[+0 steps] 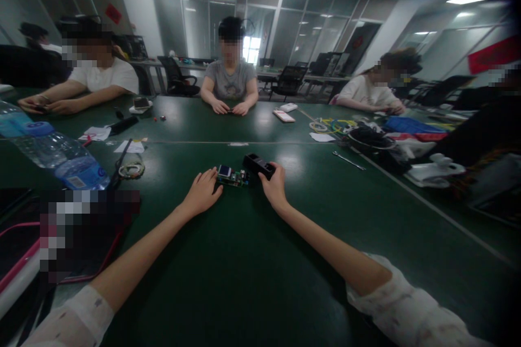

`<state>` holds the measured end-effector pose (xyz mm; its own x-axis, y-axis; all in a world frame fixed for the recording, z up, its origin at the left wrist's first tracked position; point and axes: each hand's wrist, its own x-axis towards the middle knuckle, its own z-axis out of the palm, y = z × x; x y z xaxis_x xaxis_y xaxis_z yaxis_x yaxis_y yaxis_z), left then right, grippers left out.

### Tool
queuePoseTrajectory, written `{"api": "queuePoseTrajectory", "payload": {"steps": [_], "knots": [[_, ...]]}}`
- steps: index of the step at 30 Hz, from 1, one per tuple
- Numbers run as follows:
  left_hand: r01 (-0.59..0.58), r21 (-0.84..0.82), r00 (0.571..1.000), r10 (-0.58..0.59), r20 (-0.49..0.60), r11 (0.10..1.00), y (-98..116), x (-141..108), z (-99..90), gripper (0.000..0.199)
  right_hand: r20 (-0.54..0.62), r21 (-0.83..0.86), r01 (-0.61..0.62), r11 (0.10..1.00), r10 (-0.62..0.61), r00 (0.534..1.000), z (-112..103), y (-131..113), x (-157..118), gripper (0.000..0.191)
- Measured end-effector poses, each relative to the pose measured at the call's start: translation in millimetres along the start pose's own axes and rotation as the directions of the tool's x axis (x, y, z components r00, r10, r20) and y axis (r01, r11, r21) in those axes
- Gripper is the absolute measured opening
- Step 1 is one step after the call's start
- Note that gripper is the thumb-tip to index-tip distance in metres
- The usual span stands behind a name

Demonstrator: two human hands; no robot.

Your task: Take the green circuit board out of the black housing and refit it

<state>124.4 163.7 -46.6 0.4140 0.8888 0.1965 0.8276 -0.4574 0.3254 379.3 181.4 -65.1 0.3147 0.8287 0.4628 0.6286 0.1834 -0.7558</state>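
Observation:
A small green circuit board (233,175) with a little screen and several parts lies on the dark green table (228,260). My left hand (202,191) rests at the board's left edge, fingers spread, the fingertips near or touching it. Just right of the board, my right hand (274,187) grips the right end of a black rectangular case (257,164) between thumb and fingers. The case lies slantwise, with openings showing on its upper side.
Water bottles (77,165), a bracelet (131,169) and papers lie left. A wrench (349,160), cables (334,126) and a white device (437,169) are right. Phones (284,115) lie farther back. Several people sit around the table.

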Motion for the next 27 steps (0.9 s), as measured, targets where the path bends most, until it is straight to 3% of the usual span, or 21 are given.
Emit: {"api": "queuePoseTrajectory", "payload": {"steps": [4,9,13,20,27], "knots": [[0.002,0.006,1.000,-0.002,0.002,1.000,0,0,0.2,0.056,-0.006,0.105,0.117,0.988,-0.117,0.993,-5,-15,-5,0.045],[-0.003,0.019,1.000,0.004,-0.011,1.000,-1,0,2.7,0.056,0.098,0.178,0.265,0.948,-0.285,0.953,-12,-40,-16,0.046],[-0.014,0.066,1.000,0.015,-0.025,0.998,-3,0,5.2,0.057,0.174,0.196,0.343,0.918,-0.377,0.910,-12,-44,-18,0.045],[-0.018,0.103,1.000,0.021,-0.021,0.994,-2,0,4.2,0.058,0.244,0.212,0.383,0.899,-0.428,0.870,-9,-38,-16,0.046],[-0.011,0.099,1.000,0.013,-0.022,0.995,-4,1,7.7,0.054,0.445,0.162,0.401,0.901,-0.430,0.786,-4,-32,-16,0.051]]}}
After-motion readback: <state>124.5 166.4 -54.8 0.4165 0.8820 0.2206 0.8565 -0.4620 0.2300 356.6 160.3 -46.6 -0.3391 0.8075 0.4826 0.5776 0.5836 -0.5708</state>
